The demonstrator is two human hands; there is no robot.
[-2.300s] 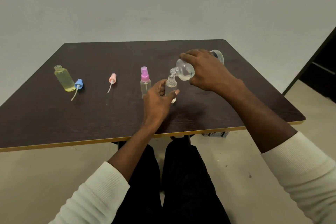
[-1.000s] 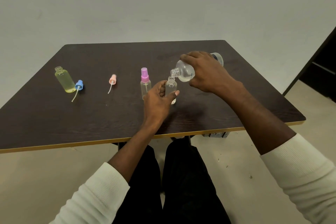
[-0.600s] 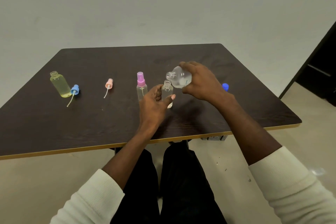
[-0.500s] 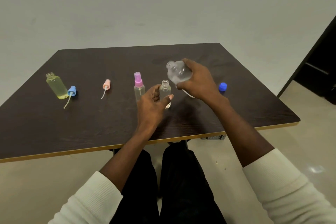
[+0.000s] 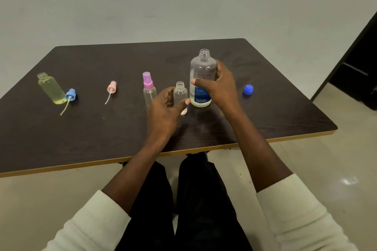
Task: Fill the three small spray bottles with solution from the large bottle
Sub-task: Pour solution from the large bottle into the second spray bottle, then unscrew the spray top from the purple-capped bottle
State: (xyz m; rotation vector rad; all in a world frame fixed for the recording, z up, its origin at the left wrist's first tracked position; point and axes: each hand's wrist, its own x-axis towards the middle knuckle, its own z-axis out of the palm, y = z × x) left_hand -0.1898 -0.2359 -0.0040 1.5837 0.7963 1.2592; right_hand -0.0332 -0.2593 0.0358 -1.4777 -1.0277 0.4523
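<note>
The large clear bottle [image 5: 202, 75] with a blue label stands upright and uncapped on the table, and my right hand [image 5: 220, 87] grips its side. Just left of it an open small clear bottle [image 5: 180, 96] stands upright, held between the thumb and fingers of my left hand [image 5: 165, 112]. A small bottle with a purple spray cap [image 5: 149, 88] stands behind my left hand. Far left stands an open small bottle of yellowish liquid [image 5: 52, 88], with a blue spray cap [image 5: 70, 96] lying against it. A pink spray cap [image 5: 111, 88] lies loose.
A blue screw cap [image 5: 248, 89] lies on the dark table [image 5: 81, 128] to the right of the large bottle. The table's front edge runs just above my knees. A dark doorway is at the far right.
My right hand has tipped the large bottle back from pouring over the small open bottle and stood it upright on the table. My left hand stays on the small bottle.
</note>
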